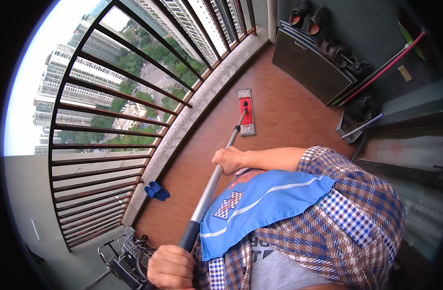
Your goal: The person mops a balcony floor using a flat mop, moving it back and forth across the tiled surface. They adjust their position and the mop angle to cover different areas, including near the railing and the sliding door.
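Observation:
A flat mop with a red plate and grey pad [246,112] lies on the reddish-brown tiled floor. From it, a grey metal pole [207,192] slants down toward me. My right hand [228,161] is wrapped around the middle of the pole. At the lower end of the picture, my left hand [170,267] is closed round the top end, just past the dark ribbed grip [189,235]. A blue apron [265,203] with checked straps hangs over my plaid shirt, close to the right forearm.
A barred railing on a stone ledge [207,98] curves along the left. Blue slippers [157,191] lie beside it, with a folded wheelchair [127,257] below. At upper right are a dark cabinet [308,65] with shoes, a pink pole [384,69] and an open box [348,128].

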Demonstrator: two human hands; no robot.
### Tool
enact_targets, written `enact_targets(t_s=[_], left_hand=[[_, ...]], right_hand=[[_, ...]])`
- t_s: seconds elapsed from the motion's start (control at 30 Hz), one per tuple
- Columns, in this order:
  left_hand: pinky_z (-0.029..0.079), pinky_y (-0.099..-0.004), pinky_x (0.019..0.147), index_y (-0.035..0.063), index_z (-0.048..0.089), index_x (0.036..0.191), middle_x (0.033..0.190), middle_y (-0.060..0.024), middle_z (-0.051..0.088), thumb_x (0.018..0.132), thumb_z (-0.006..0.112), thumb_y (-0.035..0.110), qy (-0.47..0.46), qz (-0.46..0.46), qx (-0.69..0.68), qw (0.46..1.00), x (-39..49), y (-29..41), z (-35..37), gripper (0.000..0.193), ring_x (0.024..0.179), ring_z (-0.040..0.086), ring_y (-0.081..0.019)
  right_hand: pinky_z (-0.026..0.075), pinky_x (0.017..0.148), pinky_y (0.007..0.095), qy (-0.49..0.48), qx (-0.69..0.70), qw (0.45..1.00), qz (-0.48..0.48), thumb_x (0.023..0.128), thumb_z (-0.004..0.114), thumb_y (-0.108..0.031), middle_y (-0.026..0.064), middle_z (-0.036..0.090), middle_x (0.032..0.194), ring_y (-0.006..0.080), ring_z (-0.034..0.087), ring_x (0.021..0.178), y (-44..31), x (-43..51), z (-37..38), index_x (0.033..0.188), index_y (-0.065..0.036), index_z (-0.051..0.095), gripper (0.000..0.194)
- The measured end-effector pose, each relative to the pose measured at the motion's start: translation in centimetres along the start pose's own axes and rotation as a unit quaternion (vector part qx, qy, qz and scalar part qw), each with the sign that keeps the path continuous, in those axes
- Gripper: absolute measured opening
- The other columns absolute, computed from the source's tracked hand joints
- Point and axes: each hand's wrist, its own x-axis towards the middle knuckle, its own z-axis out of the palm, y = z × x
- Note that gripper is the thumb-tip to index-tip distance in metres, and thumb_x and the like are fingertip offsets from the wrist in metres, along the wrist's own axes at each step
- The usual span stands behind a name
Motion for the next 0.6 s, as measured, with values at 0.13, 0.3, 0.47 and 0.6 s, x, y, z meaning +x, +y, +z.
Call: enact_targets(t_s=[0.13, 0.3, 0.47, 0.6], left_hand=[[0.041, -0.0280, 0.046, 0.0073, 0.049, 0.052, 0.047, -0.0004, 0.048, 0.076, 0.079, 0.023, 0.162, 0.045, 0.013, 0.986, -0.3, -3.8, 0.3, 0.042, 0.040, 0.049, -0.0159], [0.036, -0.0331, 0.046, 0.0064, 0.041, 0.049, 0.042, -0.0031, 0.044, 0.077, 0.069, 0.015, 0.291, -0.046, -0.027, 0.955, -0.5, -11.5, 3.1, 0.040, 0.035, 0.043, -0.0174], [0.037, -0.0317, 0.047, 0.0056, 0.042, 0.048, 0.041, -0.0032, 0.044, 0.076, 0.067, 0.013, 0.357, -0.117, 0.004, 0.927, -5.6, -10.0, 5.0, 0.037, 0.033, 0.043, -0.0171], [0.038, -0.0301, 0.042, 0.0055, 0.045, 0.051, 0.043, -0.0025, 0.047, 0.079, 0.066, 0.010, 0.407, -0.047, 0.034, 0.912, -8.9, -3.2, 5.4, 0.035, 0.034, 0.045, -0.0155]], right_hand=[[0.051, 0.075, 0.0458, 0.026, -0.035, 0.998, 0.042, 0.067, 0.061, -0.013, 0.0164, 0.063, 0.090, 0.0358, 0.061, 0.092, 3.9, 0.6, -1.3, 0.078, -0.010, 0.064, 0.012], [0.052, 0.077, 0.0446, 0.022, -0.021, 0.992, 0.126, 0.070, 0.061, -0.014, 0.0155, 0.065, 0.098, 0.0336, 0.063, 0.095, 11.8, 0.1, -3.6, 0.086, -0.010, 0.067, 0.017], [0.049, 0.088, 0.0428, 0.028, -0.103, 0.989, 0.104, 0.072, 0.062, -0.007, 0.0121, 0.066, 0.099, 0.0339, 0.055, 0.104, 10.2, 1.5, 1.6, 0.090, -0.011, 0.067, 0.020], [0.052, 0.081, 0.0458, -0.091, -0.034, 0.994, 0.050, 0.073, 0.060, -0.009, 0.0112, 0.067, 0.099, 0.0335, 0.060, 0.103, 2.7, 3.8, 4.9, 0.091, -0.014, 0.069, 0.021]])
